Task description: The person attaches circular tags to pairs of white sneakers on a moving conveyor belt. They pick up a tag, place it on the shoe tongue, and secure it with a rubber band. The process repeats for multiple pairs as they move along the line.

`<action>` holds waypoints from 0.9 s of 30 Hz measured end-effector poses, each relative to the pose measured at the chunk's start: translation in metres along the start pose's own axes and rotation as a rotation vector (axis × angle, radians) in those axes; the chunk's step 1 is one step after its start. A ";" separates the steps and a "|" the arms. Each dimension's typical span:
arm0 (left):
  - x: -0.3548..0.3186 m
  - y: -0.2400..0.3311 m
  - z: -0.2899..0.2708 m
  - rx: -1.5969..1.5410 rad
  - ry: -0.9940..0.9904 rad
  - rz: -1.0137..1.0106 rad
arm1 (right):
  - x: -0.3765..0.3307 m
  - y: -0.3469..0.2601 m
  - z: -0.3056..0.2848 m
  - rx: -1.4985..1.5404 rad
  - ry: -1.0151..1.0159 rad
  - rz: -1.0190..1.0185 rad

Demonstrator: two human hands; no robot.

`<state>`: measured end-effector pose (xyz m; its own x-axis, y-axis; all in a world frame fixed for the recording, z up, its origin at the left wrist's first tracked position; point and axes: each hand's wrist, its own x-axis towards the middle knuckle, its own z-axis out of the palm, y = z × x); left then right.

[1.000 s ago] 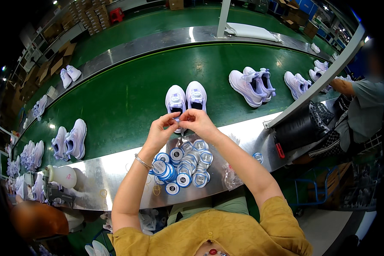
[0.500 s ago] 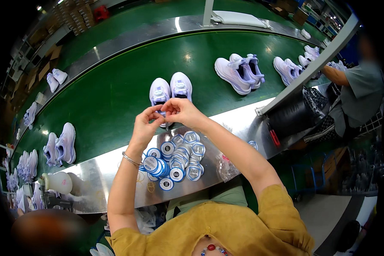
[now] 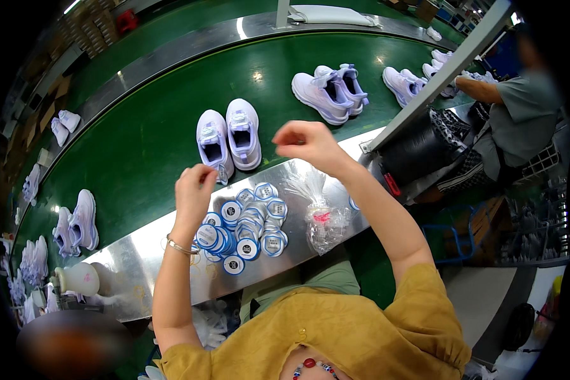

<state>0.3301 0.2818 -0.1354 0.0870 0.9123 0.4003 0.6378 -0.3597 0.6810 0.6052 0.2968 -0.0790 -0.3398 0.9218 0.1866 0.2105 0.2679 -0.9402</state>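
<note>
My left hand point(image 3: 194, 187) is closed, thumb and fingers drawn together, beside the heel of a white-and-lilac sneaker point(image 3: 213, 136). Whatever its fingers may hold cannot be made out. A small pale piece shows at that heel, close to my fingertips. The matching sneaker point(image 3: 244, 136) stands right against it, toes pointing away from me. My right hand point(image 3: 307, 144) is raised to the right of the pair, its fingers curled together and slightly blurred; anything in them is hidden. Below my hands, a heap of round blue-and-white tags point(image 3: 247, 247) lies on the metal ledge point(image 3: 147, 266).
A clear plastic bag point(image 3: 325, 221) lies right of the tags. More sneaker pairs point(image 3: 328, 95) stand along the green belt point(image 3: 149, 149). A grey post point(image 3: 440, 79) rises at right, before a co-worker point(image 3: 519, 120). A pale rounded container point(image 3: 79, 278) sits at the ledge's left.
My hands have parted from over the shoe heels: the right moved up and right, the left slightly left and down. The view has shifted, and the plastic bag is now fully uncovered.
</note>
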 end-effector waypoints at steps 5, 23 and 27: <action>-0.021 -0.022 -0.021 -0.082 0.051 -0.215 | -0.083 0.031 -0.041 -0.216 0.206 0.194; -0.121 0.114 0.130 -0.033 -0.211 0.393 | -0.176 0.057 0.009 -0.687 0.084 -0.053; -0.119 0.125 0.137 0.095 -0.245 0.438 | -0.144 0.088 -0.024 -0.478 0.331 0.109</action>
<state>0.5041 0.1553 -0.1816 0.5314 0.7031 0.4725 0.5670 -0.7096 0.4182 0.6949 0.1946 -0.1822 -0.0049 0.9689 0.2474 0.6442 0.1923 -0.7403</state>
